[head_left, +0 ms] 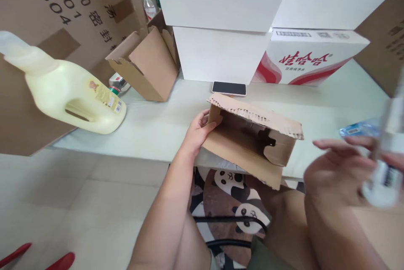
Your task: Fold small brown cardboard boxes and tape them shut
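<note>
My left hand (pixel 198 132) grips the left end of an open cardboard box (pixel 243 152), thumb at its rim. The box sits tilted at the table's front edge, its opening facing me, with torn, ragged cardboard along the upper edge. At the right, my right hand (pixel 336 173) is closed around a long white object (pixel 383 181) with a dark-marked label. Motion smears that object, so its kind cannot be made out. A blue-and-clear plastic packet (pixel 360 128) lies on the table just behind my right hand.
A pale table (pixel 151 127) carries a phone (pixel 229 88), a second cardboard box (pixel 154 64) and a small bottle (pixel 116 84). A large yellow jug (pixel 75 93) is at the left. White cartons (pixel 221 55) line the back. Below is a panda-patterned surface (pixel 221 207).
</note>
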A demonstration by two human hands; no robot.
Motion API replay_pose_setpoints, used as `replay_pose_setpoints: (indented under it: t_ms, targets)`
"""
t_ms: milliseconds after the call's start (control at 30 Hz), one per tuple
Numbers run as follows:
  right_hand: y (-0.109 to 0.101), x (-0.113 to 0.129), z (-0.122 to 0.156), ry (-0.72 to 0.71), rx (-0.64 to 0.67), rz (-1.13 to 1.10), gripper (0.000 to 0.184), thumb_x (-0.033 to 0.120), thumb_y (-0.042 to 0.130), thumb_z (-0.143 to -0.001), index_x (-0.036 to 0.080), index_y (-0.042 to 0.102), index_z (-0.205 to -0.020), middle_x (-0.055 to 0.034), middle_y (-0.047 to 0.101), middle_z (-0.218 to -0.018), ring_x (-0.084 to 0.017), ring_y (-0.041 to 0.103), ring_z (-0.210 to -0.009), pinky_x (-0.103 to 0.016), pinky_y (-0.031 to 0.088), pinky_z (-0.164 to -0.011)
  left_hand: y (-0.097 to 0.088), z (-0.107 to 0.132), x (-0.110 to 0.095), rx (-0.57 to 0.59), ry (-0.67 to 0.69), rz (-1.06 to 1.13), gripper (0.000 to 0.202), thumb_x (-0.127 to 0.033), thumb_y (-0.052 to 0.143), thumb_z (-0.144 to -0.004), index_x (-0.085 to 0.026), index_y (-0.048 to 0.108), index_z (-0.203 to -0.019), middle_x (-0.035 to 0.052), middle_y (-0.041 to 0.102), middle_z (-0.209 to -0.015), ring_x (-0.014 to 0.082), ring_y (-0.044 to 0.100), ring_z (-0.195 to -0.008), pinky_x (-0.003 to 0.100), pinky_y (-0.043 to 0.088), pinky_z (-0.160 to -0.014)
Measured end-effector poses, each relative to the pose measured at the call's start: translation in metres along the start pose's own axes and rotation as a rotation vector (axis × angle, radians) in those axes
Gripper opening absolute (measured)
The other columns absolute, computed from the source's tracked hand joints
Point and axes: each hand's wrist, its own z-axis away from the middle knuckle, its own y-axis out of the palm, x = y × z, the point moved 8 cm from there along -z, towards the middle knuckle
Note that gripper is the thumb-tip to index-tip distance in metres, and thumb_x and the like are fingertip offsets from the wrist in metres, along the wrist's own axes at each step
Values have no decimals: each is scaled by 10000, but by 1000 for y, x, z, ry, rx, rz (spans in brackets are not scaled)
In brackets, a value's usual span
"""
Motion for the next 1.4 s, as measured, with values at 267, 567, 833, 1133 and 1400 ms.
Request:
replay_pose_setpoints:
  t_ms: [267, 567, 833, 1133, 1400]
  targets:
    - [21, -94, -22, 432, -116, -305, 396, 461, 656, -735, 262, 484, -1031, -63, 700, -1148, -221, 673, -1038, -378, 522, -837, 2, 3, 7, 135, -35, 115, 611, -270, 808, -694, -217, 572, -1255, 116, 719, -1220, 272, 695, -1093, 417, 508, -978]
    - [20, -112, -15, 460, -132, -245, 321, 377, 626, -756, 243, 546, -1036, -31, 714, -1025, -175, 684, -924, -335, 522, -830, -46, -5, -2, -231, 90, -562, 189, -246, 795, -600, -198, 698, -755, 69, 733, -841, 331, 657, -1021, 461, 480, -976]
    - [33, -122, -7, 501, -17, -207, 298, 373, 617, -790, 239, 572, -1053, -29, 723, -1050, -163, 672, -926, -305, 490, -825, -64, -11, 27, -318, 64, -202, 227, -385, 712, -679, -188, 690, -789, 79, 759, -885, 302, 680, -1050, 422, 535, -921]
    - [35, -111, -7, 484, 13, -121, 302, 366, 593, -786, 237, 571, -1059, -22, 714, -1074, -125, 611, -747, -233, 443, -651, -32, 1, 14, -182, -61, -91, 399, -385, 790, -623, -184, 707, -957, 74, 769, -1062, 327, 666, -1138, 469, 496, -1045]
    - [39, -101, -4, 520, 29, -131, 341, 358, 632, -736, 238, 562, -1047, -19, 694, -1073, -87, 494, -585, -216, 409, -533, -16, 2, -1, -72, -54, 186, 535, -578, 463, -855, -169, 686, -1116, 111, 760, -1088, 315, 644, -1214, 452, 508, -1031]
